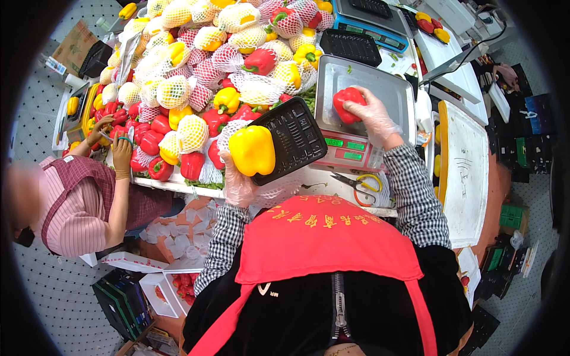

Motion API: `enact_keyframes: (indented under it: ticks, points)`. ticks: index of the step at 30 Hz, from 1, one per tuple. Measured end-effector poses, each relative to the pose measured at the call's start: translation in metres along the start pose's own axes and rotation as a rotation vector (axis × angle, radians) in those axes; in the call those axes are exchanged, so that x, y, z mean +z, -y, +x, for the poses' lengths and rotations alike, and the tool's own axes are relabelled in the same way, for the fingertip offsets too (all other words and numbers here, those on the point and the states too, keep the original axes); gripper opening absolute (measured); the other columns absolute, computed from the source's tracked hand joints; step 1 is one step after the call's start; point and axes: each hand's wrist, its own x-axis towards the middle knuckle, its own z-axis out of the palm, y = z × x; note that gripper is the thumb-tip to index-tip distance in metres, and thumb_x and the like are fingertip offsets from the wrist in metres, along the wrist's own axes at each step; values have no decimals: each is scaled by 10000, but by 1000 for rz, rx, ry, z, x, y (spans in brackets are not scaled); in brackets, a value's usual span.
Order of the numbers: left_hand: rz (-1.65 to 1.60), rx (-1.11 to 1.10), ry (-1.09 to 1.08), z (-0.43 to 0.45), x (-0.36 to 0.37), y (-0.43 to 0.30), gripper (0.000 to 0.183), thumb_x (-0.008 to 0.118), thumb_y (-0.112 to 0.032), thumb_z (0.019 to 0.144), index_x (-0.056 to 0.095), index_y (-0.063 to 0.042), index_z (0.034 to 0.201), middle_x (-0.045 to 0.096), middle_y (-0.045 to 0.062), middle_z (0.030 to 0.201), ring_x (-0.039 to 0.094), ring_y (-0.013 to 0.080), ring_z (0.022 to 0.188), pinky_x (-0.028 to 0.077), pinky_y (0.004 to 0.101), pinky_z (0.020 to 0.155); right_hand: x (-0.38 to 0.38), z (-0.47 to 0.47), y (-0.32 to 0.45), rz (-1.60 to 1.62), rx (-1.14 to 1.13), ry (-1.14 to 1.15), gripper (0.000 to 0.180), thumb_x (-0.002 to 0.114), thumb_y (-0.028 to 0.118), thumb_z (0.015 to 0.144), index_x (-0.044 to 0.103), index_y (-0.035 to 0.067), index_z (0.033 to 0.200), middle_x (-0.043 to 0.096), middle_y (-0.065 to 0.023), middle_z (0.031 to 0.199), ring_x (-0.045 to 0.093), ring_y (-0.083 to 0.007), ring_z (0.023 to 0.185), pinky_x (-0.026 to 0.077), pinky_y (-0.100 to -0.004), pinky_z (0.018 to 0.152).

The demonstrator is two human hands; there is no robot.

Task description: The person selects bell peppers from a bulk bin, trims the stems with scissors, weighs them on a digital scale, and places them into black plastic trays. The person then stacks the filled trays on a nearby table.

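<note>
My left hand, in a clear plastic glove, holds a yellow bell pepper together with a black plastic tray tilted beside it. My right hand, gloved too, grips a red bell pepper over the metal pan of a weighing scale. Whether that pepper touches the pan cannot be told. Green digits glow on the scale's red front. Scissors with yellow and orange handles lie just below the scale. Bell peppers in foam nets and loose red ones are heaped left of the tray.
A co-worker stands at the left, both hands at the peppers. Behind my scale are another black tray and a blue scale. A white foam lid lies to the right. White boxes stand on the floor.
</note>
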Motion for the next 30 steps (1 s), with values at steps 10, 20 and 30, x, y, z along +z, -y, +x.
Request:
enact_keyframes:
  ticks: [10,20,30]
  points:
    - [-69,-18,100,15,21,15,855,597,-653,931,383,-80,1529,499,109,1511,494,282,1387,386,467,1188,45,-39,52,189,-190,1,595,756,307,930,536,-1,1388,654,-114,1233,657,-205,1079,521,-328,940]
    - [36,-15,172,20,64,25,822,587,-645,949,396,-91,1526,534,101,1479,524,265,1361,415,459,1165,87,-41,51,-855,-794,-261,758,819,322,811,510,16,1432,665,-209,1133,616,-390,965,522,-452,856]
    - [32,-26,171,20,63,25,789,592,-628,962,414,-94,1514,554,100,1456,547,262,1342,429,453,1155,51,-54,49,-387,-445,-72,709,743,432,917,495,30,1446,657,-219,1232,609,-325,1200,471,-416,1016]
